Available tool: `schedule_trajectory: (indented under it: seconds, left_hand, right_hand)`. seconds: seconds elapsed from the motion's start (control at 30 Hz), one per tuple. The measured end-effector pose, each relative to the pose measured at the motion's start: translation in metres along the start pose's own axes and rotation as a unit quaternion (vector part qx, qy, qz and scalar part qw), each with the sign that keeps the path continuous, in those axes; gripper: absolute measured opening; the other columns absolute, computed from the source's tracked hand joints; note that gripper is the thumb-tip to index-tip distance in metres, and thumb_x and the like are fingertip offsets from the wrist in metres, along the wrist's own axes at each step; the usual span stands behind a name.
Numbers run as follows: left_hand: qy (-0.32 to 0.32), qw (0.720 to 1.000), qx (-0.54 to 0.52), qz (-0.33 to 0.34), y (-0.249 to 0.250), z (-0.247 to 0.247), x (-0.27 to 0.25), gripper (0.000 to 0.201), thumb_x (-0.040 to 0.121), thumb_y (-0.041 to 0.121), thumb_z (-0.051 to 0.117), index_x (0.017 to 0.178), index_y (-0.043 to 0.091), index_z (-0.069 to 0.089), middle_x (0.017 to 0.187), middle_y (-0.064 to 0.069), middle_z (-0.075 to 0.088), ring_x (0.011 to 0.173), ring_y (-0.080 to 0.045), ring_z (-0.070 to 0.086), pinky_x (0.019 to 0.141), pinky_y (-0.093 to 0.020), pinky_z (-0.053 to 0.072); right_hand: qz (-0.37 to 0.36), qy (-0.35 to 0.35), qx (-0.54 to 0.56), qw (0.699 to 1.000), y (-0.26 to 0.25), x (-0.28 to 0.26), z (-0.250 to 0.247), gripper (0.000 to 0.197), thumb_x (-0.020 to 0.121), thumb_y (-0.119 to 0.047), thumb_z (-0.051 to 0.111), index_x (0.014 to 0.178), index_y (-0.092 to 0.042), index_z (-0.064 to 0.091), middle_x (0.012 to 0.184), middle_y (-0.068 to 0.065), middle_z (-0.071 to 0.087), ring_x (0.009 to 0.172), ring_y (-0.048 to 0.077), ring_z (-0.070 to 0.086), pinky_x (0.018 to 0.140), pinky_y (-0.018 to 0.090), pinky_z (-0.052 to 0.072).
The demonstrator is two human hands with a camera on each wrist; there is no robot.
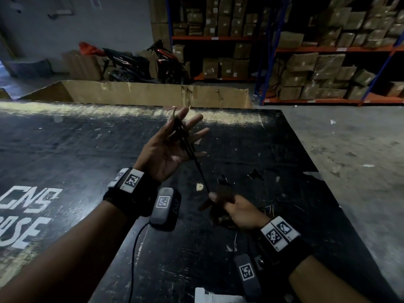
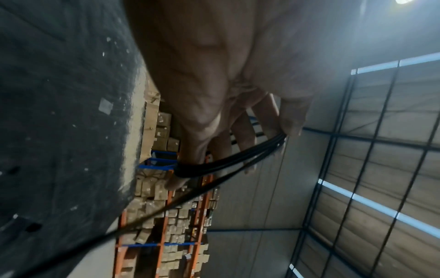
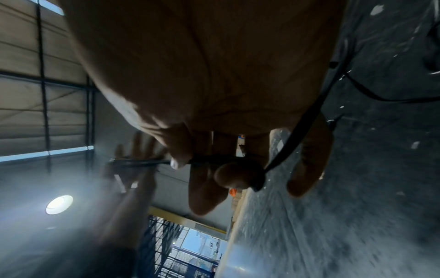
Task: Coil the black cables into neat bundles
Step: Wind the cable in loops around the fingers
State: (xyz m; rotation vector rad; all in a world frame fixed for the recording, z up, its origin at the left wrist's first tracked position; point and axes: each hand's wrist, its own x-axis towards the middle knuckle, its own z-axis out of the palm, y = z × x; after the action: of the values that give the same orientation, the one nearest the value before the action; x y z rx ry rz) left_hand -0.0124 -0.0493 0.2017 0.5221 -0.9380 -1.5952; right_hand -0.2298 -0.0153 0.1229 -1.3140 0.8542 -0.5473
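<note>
So the left hand (image 1: 172,147) is basically acting as a spool here: palm up, fingers spread and mostly straight, raised above the black tabletop (image 1: 87,149). The black cable (image 1: 184,138) is looped in several turns across those spread fingers; in the left wrist view the strands run from the thumb side over to the little-finger side, so the splay is what sets the loop size and keeps the turns stacked together instead of sliding off. From that hand a single strand runs tight down to the right hand (image 1: 229,209), which sits lower and closer to the body. The right hand is closed on the cable, thumb and fingers pinching it, and in the right wrist view the slack trails off past the little finger down toward the tabletop. My read is that it's the feeder: pinch keeps tension so each new turn lands snug, while the loose tail is free to get pulled up. Looks mid-coil to me, a handful of turns on and some cable left to wind. There are a few dark bits on the tabletop beyond the right hand, too murky to say what they are.
</note>
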Motion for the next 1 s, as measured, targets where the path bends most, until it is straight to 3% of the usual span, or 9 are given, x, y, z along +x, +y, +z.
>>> schedule_trajectory:
  seconds: [0.13,0.23,0.33,0.5,0.6,0.67,0.77,0.87,1.0]
  left_hand:
    - [-0.078,0.995,-0.045,-0.032,-0.003,0.012,-0.011,0.039,0.099,0.04,0.046,0.13,0.029,0.067,0.152,-0.009,0.057,0.142,-0.042,0.049,0.104,-0.079,0.037]
    - [-0.136,0.984,-0.074,-0.087,-0.012,0.017,-0.021,0.039,0.1,0.039,0.05,0.132,0.025,0.067,0.152,-0.013,0.057,0.142,-0.045,0.047,0.108,-0.078,0.032]
    - [-0.158,0.976,-0.049,-0.14,-0.019,0.015,-0.029,0.037,0.095,0.036,0.066,0.129,0.02,0.068,0.153,-0.014,0.055,0.144,-0.048,0.04,0.116,-0.077,0.015]
    - [-0.152,0.968,0.027,-0.196,-0.028,0.008,-0.043,0.047,0.085,0.038,0.08,0.126,0.017,0.071,0.147,-0.015,0.061,0.138,-0.047,0.051,0.114,-0.08,0.019]
    - [-0.13,0.968,0.05,-0.211,-0.031,0.008,-0.049,0.046,0.086,0.038,0.078,0.125,0.012,0.072,0.15,-0.016,0.058,0.137,-0.052,0.051,0.111,-0.081,0.024]
    - [-0.125,0.966,0.076,-0.214,-0.032,0.009,-0.052,0.033,0.098,0.033,0.062,0.12,0.012,0.074,0.152,-0.019,0.055,0.139,-0.052,0.049,0.112,-0.08,0.024]
    - [-0.112,0.955,0.161,-0.22,-0.035,0.011,-0.054,0.037,0.105,0.024,0.044,0.112,0.014,0.079,0.15,-0.02,0.056,0.137,-0.045,0.053,0.114,-0.077,0.025]
    - [-0.12,0.935,0.235,-0.235,-0.038,0.012,-0.051,0.033,0.105,0.023,0.05,0.113,0.014,0.08,0.147,-0.016,0.061,0.134,-0.036,0.059,0.114,-0.071,0.027]
    - [-0.094,0.93,0.264,-0.239,-0.045,0.008,-0.042,0.04,0.099,0.025,0.057,0.119,-0.006,0.071,0.139,-0.007,0.068,0.128,-0.028,0.065,0.093,-0.051,0.038]
  right_hand:
    - [-0.036,0.043,-0.078,0.995,0.009,0.017,-0.005,0.04,0.102,-0.034,0.046,0.081,-0.012,0.072,0.063,-0.003,0.067,0.055,0.006,0.059,0.062,0.023,0.044]
    - [-0.07,0.107,-0.09,0.988,0.003,0.026,-0.015,0.04,0.104,-0.022,0.048,0.082,0.006,0.065,0.053,-0.007,0.063,0.044,0.003,0.053,0.05,0.019,0.042]
    - [-0.129,0.165,-0.227,0.951,-0.008,0.033,-0.034,0.035,0.094,-0.03,0.065,0.061,-0.019,0.064,0.053,-0.006,0.06,0.048,0.005,0.052,0.051,0.024,0.04]
    - [-0.193,0.128,-0.352,0.907,-0.045,0.036,-0.057,0.047,0.067,-0.053,0.072,0.06,-0.007,0.063,0.067,0.015,0.069,0.065,0.019,0.064,0.071,0.046,0.052]
    - [-0.167,0.049,-0.31,0.935,-0.064,0.036,-0.063,0.047,0.072,-0.031,0.085,0.06,0.007,0.06,0.057,0.023,0.058,0.057,0.024,0.052,0.059,0.039,0.041]
    - [-0.144,0.031,-0.307,0.94,-0.071,0.036,-0.066,0.038,0.077,-0.023,0.083,0.057,-0.001,0.06,0.054,0.013,0.057,0.053,0.021,0.051,0.055,0.035,0.039]
    - [-0.1,0.018,-0.294,0.95,-0.076,0.037,-0.064,0.046,0.071,-0.045,0.081,0.061,-0.003,0.065,0.055,0.014,0.06,0.051,0.024,0.052,0.052,0.031,0.042]
    - [-0.053,0.024,-0.298,0.953,-0.084,0.038,-0.06,0.042,0.079,-0.044,0.079,0.058,-0.009,0.066,0.048,0.005,0.053,0.042,0.016,0.043,0.048,0.026,0.036]
    - [-0.019,0.039,-0.299,0.953,-0.1,0.032,-0.055,0.04,0.084,-0.04,0.076,0.072,-0.002,0.075,0.043,0.0,0.045,0.035,0.011,0.032,0.041,0.02,0.026]
